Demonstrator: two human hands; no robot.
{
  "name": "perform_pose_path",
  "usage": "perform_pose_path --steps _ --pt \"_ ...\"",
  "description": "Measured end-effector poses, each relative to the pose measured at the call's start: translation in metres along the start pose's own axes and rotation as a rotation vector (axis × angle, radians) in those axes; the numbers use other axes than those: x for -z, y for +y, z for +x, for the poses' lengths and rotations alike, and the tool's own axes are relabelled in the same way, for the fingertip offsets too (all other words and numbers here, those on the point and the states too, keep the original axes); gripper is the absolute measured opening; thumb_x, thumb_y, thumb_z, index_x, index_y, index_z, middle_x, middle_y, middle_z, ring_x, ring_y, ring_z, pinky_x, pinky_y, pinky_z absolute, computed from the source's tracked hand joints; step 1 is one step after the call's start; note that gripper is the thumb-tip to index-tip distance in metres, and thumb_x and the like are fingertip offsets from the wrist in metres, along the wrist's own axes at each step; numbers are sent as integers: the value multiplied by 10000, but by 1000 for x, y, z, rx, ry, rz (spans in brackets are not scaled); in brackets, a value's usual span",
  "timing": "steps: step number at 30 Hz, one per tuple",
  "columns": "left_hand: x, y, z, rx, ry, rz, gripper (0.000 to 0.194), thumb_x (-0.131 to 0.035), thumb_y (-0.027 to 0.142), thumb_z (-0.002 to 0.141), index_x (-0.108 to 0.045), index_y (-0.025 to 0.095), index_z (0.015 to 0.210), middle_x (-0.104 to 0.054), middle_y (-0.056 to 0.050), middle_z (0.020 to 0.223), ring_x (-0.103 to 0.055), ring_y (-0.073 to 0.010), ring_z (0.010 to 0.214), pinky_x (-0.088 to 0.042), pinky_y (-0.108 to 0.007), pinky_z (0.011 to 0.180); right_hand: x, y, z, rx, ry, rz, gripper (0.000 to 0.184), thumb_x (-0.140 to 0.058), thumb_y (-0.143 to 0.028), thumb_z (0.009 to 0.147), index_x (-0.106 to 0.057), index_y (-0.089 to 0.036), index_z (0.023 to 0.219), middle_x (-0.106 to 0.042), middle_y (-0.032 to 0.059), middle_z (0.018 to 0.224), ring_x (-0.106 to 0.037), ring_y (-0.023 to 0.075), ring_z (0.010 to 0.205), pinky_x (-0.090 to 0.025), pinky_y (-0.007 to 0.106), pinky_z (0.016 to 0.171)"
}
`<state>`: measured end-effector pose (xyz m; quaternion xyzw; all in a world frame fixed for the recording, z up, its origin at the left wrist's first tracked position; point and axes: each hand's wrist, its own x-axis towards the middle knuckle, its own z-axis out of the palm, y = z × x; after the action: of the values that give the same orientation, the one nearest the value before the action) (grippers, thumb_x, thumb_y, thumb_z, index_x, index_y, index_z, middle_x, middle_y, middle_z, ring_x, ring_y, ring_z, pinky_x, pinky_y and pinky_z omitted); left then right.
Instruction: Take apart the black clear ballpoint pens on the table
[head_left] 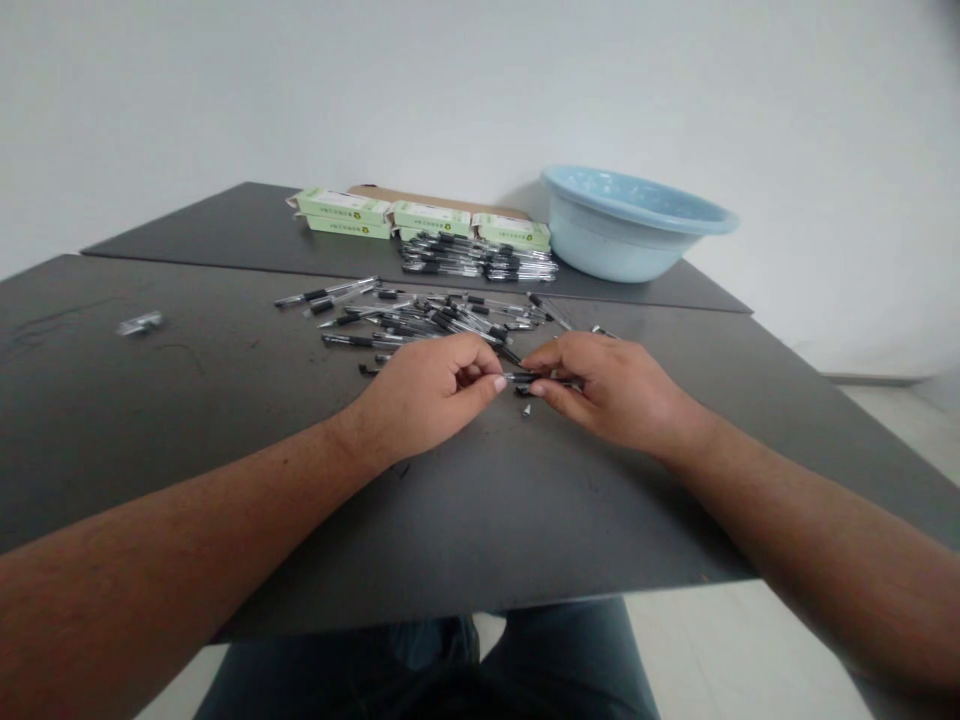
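Near the middle of the table, my left hand [442, 392] and my right hand [611, 385] face each other over a pen [521, 377] with a black grip. The thumb and forefinger of my left hand pinch its left end. My right hand's fingers close around the grip end. A small silvery cone-shaped tip [527, 410] lies on the table just below. Right behind my hands spreads a loose pile of clear pens [442, 318] with black grips. Part of the pile is hidden by my left hand.
Stacked pens [517, 265] lie farther back, beside green-and-white boxes [349, 213]. A light blue basin [622, 235] stands at the back right, before a white wall. Small clear pieces [140, 323] lie at the left of the dark table [450, 540]. Brown cardboard [435, 200] lies behind the boxes.
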<state>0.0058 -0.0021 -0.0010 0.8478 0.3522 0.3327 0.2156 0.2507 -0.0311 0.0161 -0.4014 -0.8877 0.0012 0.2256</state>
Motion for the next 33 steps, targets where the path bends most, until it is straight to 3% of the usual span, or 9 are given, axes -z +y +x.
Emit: perform_pose_path --steps 12,25,30,33 --pt "1 0 -1 -35 23 14 66 -624 223 879 -685 199 867 -711 31 757 -635 -127 667 -459 -247 665 3 -1 0 12 34 -22 189 -684 -171 840 -652 -227 1018 -716 45 930 -663 211 826 -519 328 745" --pt "3 -2 0 -57 25 91 96 -603 250 896 -661 200 838 -685 33 722 -619 -133 648 -434 -257 646 7 -5 1 -6 -28 -47 219 -584 -249 989 -664 -226 1191 -727 85 1078 -682 241 965 -531 368 842" --pt "3 -2 0 -52 31 89 88 -600 232 885 -656 200 826 -685 30 719 -611 -135 640 -432 -259 640 8 -2 -1 -38 35 -39 165 -693 -173 857 -644 -218 1008 -688 62 958 -654 206 802 -525 328 726" --pt "3 -2 0 -49 31 90 94 -593 237 886 -660 203 830 -694 26 731 -614 -139 648 -437 -264 647 9 -1 0 -6 1 -33 88 -629 -176 919 -646 -217 995 -685 68 937 -653 209 824 -516 329 735"
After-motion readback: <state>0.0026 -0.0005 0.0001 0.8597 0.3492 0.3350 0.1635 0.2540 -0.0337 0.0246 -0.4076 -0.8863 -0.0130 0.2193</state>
